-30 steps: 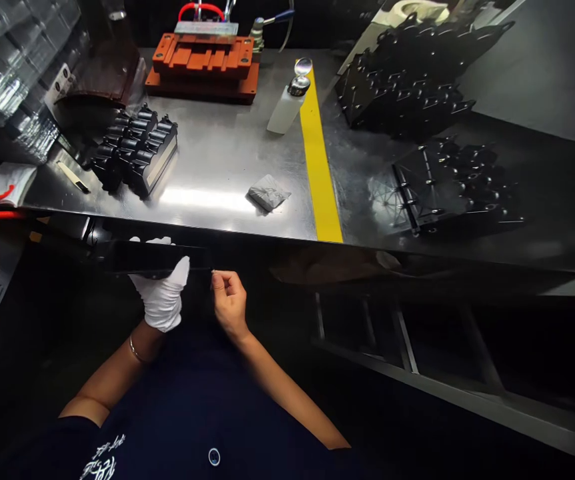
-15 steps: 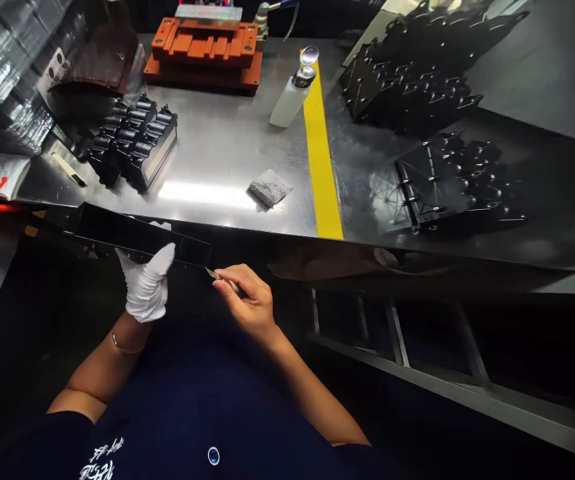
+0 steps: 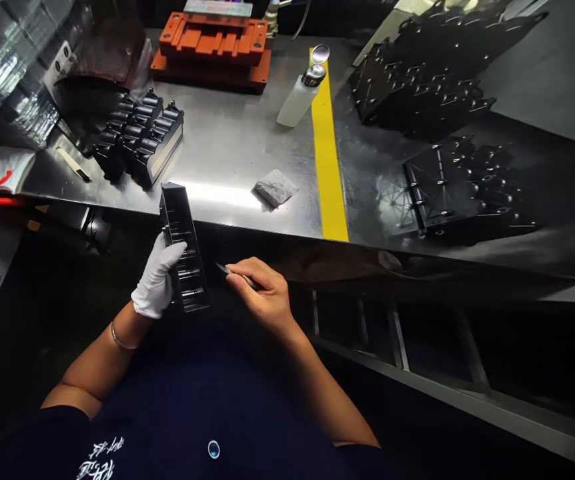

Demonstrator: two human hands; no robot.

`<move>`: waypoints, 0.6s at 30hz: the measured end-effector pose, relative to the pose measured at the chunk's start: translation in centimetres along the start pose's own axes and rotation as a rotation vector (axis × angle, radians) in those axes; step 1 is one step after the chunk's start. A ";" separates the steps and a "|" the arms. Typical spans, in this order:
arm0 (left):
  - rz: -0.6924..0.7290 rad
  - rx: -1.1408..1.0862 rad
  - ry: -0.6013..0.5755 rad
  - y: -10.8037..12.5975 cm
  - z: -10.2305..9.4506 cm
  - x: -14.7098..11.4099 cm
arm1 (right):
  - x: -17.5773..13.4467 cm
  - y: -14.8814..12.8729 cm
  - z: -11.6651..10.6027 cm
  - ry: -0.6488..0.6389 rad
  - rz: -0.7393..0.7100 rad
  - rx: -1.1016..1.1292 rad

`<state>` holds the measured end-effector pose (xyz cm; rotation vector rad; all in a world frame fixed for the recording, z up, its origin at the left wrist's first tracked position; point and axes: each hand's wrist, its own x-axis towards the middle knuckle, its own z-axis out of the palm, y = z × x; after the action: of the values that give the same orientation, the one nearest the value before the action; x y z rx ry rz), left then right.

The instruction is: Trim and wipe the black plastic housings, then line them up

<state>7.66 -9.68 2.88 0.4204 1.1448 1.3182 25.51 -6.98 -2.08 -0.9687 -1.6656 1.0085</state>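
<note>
A long black plastic part [image 3: 183, 230] with ribbed compartments is held nearly upright in front of the bench edge. My left hand [image 3: 156, 277], in a white glove, is closed around its left side with the thumb over the rim. Bare and pinched shut, my right hand [image 3: 262, 290] grips a craft knife [image 3: 237, 274] whose pointed blade aims left. A small gap separates the blade tip from the black part. On the bench behind stand similar black plastic parts [image 3: 140, 137], grouped together at the left.
The metal bench [image 3: 227, 150] carries an orange fixture [image 3: 212, 47], a white pump bottle [image 3: 297, 100], a grey cloth-like piece [image 3: 275, 188], and a box cutter [image 3: 72, 164]. Yellow tape [image 3: 328, 153] crosses it. Stacked black mouldings [image 3: 417, 80] stand right. A metal frame [image 3: 397, 333] is below.
My left hand has turned the black part from lying sideways to nearly upright, its compartments now showing. The knife has come away from the part's end and moved slightly right.
</note>
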 end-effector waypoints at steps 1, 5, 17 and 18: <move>-0.010 0.018 0.022 0.0 -0.2 0.4 | -0.4 -0.5 -0.3 -0.073 -0.032 0.018; 0.032 0.086 0.049 -0.1 -0.6 1.7 | -1.6 -1.8 -0.9 -0.206 -0.111 0.019; 0.040 0.365 -0.134 -0.3 -0.1 0.1 | 2.0 -0.4 -1.2 -0.105 -0.138 -0.064; 0.028 0.370 -0.154 -0.2 -0.2 -0.1 | 2.4 -0.3 -1.2 -0.099 -0.136 -0.069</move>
<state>7.64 -9.85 2.72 0.7976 1.2567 1.0761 26.03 -4.64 -0.74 -0.8491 -1.8333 0.9255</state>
